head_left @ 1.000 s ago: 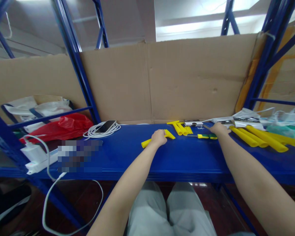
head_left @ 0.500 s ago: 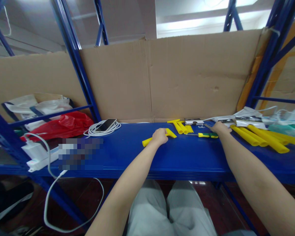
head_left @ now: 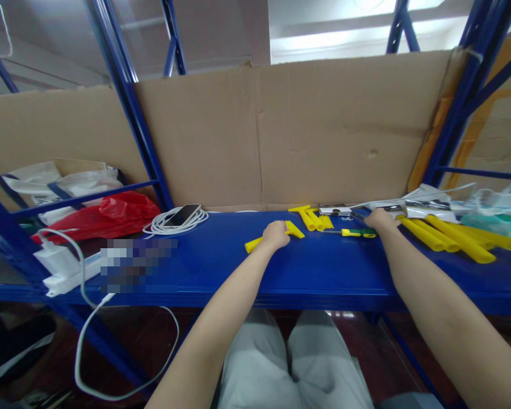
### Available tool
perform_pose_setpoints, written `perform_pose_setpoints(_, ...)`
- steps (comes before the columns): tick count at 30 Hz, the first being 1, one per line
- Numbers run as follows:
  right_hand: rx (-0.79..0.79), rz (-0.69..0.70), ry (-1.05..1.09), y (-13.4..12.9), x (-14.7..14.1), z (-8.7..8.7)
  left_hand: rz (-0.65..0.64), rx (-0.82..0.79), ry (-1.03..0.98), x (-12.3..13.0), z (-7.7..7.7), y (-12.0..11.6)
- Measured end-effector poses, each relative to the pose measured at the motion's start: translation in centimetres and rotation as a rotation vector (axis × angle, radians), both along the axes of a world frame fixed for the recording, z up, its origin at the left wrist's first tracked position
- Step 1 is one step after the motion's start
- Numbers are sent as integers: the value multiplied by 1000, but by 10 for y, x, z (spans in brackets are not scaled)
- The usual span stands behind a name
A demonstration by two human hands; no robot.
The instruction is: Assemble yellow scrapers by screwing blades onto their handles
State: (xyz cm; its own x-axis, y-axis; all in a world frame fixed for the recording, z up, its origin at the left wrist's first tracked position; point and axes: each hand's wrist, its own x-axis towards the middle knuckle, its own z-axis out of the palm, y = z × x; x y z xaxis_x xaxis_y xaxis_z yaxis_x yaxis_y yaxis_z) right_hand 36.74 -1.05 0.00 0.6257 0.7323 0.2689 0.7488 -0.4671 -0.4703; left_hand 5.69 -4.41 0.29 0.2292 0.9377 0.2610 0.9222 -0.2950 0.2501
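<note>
- Two hands on the blue shelf [head_left: 323, 267]: left hand [head_left: 276, 234] closed around a yellow T-shaped piece [head_left: 295, 230], one end poking out left, the head out right.
- Right hand [head_left: 381, 220] reaches far right, fingers bent downward; grip hidden, cannot tell how far closed. Dark item [head_left: 357, 216] shows at its fingertips; held or just touched, unclear.
- Risk: screwdriver [head_left: 357, 233] lies just beside right hand; a leftward sweep could knock it and set it rolling.
- Risk: yellow tubes [head_left: 460, 238] lie right beside right wrist, look round and loose; a forearm bump could roll them toward the near edge.
- Risk: loose left grip would let the T-piece twist, likely, since smooth and round.
- Far side tight: stubby yellow pieces [head_left: 308, 220] and small packet [head_left: 334, 209] sit near the cardboard wall [head_left: 204, 147].
- Open room: shelf surface between left hand and white cable coil [head_left: 166, 222], plus near strip between forearms.
- Near edge runs straight across, under both forearms.
</note>
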Motion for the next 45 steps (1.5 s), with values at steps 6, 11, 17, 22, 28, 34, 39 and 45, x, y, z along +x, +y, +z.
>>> perform_pose_setpoints(6,-74,28,-81,-18,-30,29,33,-7,6,1,2,-1)
perform_pose_setpoints(11,127,202,-154,-18,-58,31,61,14,4,1,3,-3)
perform_pose_setpoints(17,226,586,54,-14,-110,25,38,20,-51,1,5,-4)
perform_pose_setpoints(22,195,754,297,-21,-137,18,8,39,-75,3,8,-5)
perform_pose_setpoints(28,115,839,381,-27,-140,17,-10,43,-107,4,9,-4)
perform_pose_setpoints(34,59,782,434,-28,-141,18,-46,53,-119,4,8,-2)
perform_pose_setpoints(39,59,745,417,-26,-141,15,-46,74,-115,4,7,-2)
perform_pose_setpoints(45,125,715,378,-26,-142,13,-18,85,-118,4,6,-3)
